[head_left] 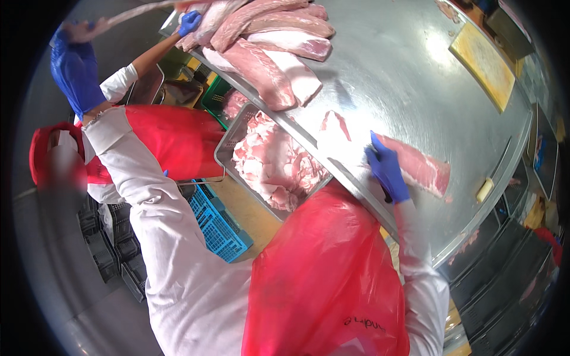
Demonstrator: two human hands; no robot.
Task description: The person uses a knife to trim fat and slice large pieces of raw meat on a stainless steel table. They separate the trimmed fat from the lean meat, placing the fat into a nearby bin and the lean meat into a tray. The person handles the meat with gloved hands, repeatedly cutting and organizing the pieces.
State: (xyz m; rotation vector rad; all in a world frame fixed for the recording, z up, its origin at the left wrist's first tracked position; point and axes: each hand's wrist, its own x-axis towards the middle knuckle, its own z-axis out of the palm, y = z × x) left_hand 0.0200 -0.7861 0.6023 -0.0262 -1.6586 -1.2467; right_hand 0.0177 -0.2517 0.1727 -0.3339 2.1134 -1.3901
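My left hand, in a blue glove, is raised at the upper left, closed on a long thin strip of meat that stretches off to the upper right. My right hand, also gloved in blue, rests at the steel table's near edge, closed round a black knife handle; the blade is hard to make out in the glare. Just right of it lies a trimmed pink loin; to its left, a pale piece of meat. A grey crate of trimmings sits below the edge.
Several loins lie along the steel table, with a yellow board and a long blade with a cream handle at right. A co-worker's gloved hand touches the meat. Green and blue crates are below.
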